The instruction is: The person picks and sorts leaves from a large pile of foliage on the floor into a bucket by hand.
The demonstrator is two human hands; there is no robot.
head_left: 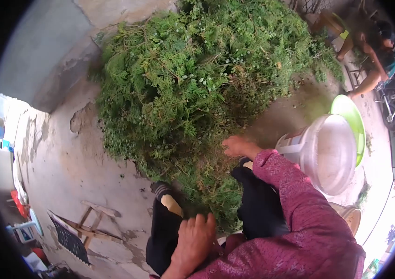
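Observation:
A big heap of green leafy branches [183, 79] with small pale seed cones lies on the ground before me and reaches down between my legs. At the heap's lower right edge is my right hand [239, 146], its fingers bent against the greenery; what they hold, if anything, is hidden. My left hand [196, 237] is in front of my body by the left knee, its fingers curled downward, and its palm side is out of sight. To the right of my right arm stands a whitish plastic bucket [330, 153], close to a light green basin [353, 125].
A folding stool [72, 237] lies on the concrete floor [62, 162] at the lower left. Another bucket [346, 216] is partly hidden behind my right sleeve. At the upper right a person [376, 69] sits near the heap, with one hand by the green basin. A wall [53, 42] rises at the upper left.

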